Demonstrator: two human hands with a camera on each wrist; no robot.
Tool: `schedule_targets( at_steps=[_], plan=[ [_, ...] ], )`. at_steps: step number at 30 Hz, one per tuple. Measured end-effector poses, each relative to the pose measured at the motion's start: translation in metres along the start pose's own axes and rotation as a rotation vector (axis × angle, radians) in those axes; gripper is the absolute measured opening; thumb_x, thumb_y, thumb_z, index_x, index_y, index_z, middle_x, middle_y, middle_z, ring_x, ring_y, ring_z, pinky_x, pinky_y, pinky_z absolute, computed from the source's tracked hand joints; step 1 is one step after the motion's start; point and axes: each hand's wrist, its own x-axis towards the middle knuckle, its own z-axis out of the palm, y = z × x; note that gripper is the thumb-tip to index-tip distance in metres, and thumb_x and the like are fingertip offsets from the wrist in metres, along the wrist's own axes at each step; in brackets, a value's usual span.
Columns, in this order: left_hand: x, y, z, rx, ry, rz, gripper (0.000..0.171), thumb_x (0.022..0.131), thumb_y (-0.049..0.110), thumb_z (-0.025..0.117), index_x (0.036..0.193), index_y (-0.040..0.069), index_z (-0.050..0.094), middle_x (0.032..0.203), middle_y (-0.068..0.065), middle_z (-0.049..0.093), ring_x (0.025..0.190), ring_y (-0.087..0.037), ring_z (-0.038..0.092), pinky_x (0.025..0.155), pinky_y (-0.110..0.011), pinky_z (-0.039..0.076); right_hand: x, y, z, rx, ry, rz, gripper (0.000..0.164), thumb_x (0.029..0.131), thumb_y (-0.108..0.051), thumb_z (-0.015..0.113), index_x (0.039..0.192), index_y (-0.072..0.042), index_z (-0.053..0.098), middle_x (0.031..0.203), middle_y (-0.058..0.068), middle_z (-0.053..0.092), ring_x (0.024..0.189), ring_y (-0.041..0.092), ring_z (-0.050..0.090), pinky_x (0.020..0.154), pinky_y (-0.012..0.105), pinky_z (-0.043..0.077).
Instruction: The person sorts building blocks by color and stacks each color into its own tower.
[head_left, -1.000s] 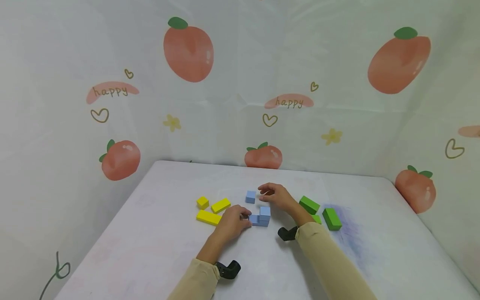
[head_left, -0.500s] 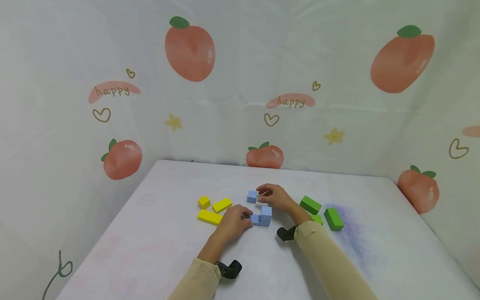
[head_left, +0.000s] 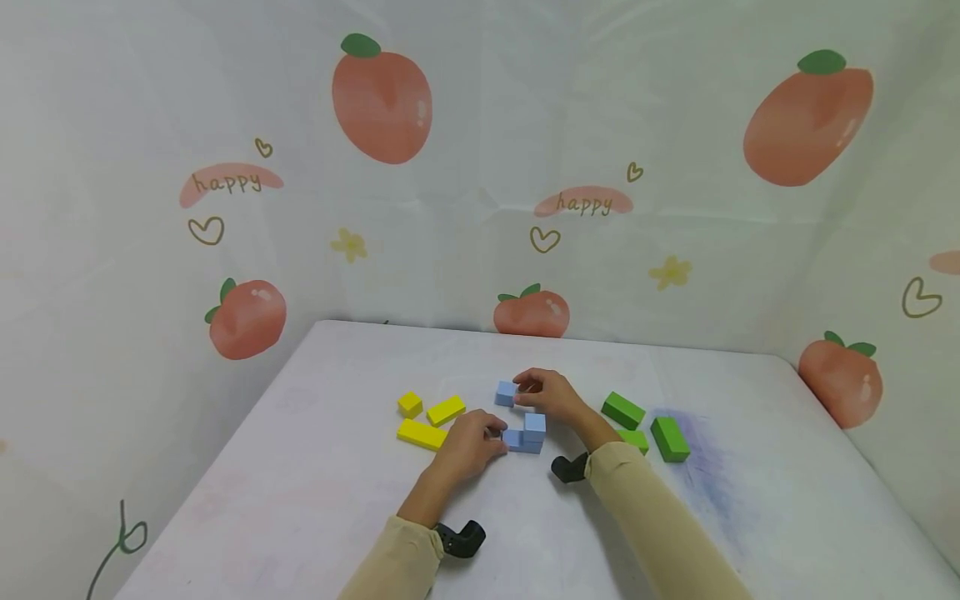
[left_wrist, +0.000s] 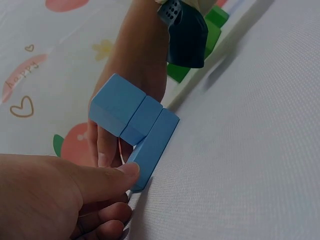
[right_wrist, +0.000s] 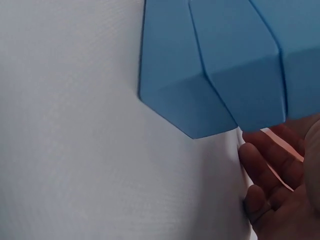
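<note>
A long blue block (left_wrist: 156,145) lies flat, with two blue blocks (left_wrist: 120,102) stacked on its right end. My left hand (head_left: 467,443) pinches its free left end, the thumb (left_wrist: 129,170) pressed against the near side. Behind the stack, my right hand (head_left: 551,395) reaches with loosely bent fingers to the right side of a separate blue cube (head_left: 506,393). Its thumb tip overlaps that cube's edge in the head view. In the right wrist view the right hand's fingers (right_wrist: 265,165) show past the big blue stack (right_wrist: 225,65), and the separate cube is hidden.
Yellow blocks, among them a cube (head_left: 410,405), a short block (head_left: 446,410) and a long block (head_left: 422,434), lie left of the left hand. Green blocks (head_left: 670,439) (head_left: 622,409) lie right of the right wrist, one partly covered. A printed cloth backdrop stands behind the white table (head_left: 300,500).
My right hand has closed the small gap to the separate blue cube. The left hand stays on the long blue block. The whole head view has shifted slightly.
</note>
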Motion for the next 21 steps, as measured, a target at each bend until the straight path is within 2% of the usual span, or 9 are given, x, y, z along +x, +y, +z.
schedule_targets(
  at_steps=[6,15,21],
  plan=[
    [0.000,0.000,0.001,0.002,-0.001,0.013,0.027,0.086,0.015,0.075,0.112,0.009,0.071,0.094,0.003,0.060,0.083,-0.014,0.053,0.076,-0.029,0.049,-0.002,0.000,-0.001,-0.009,0.016,-0.004,0.030,0.086,-0.016,0.076,0.113,-0.008,0.068,0.095,0.000,0.066,0.089,0.018,0.059,0.077,0.031,0.052],
    [0.000,0.000,0.002,0.000,0.004,-0.019,0.028,0.086,0.017,0.076,0.113,0.010,0.071,0.094,0.004,0.060,0.083,-0.014,0.053,0.077,-0.029,0.049,-0.005,-0.001,-0.005,-0.054,0.048,0.006,0.027,0.087,-0.015,0.074,0.112,-0.008,0.070,0.098,0.000,0.068,0.092,0.018,0.061,0.081,0.036,0.052],
    [0.000,-0.002,0.002,0.004,0.001,-0.009,0.028,0.086,0.016,0.075,0.113,0.010,0.071,0.095,0.004,0.060,0.083,-0.014,0.053,0.077,-0.029,0.049,-0.007,-0.004,-0.013,-0.054,0.086,-0.042,0.027,0.087,-0.016,0.074,0.112,-0.007,0.070,0.100,0.001,0.069,0.094,0.020,0.062,0.084,0.039,0.050]
  ],
)
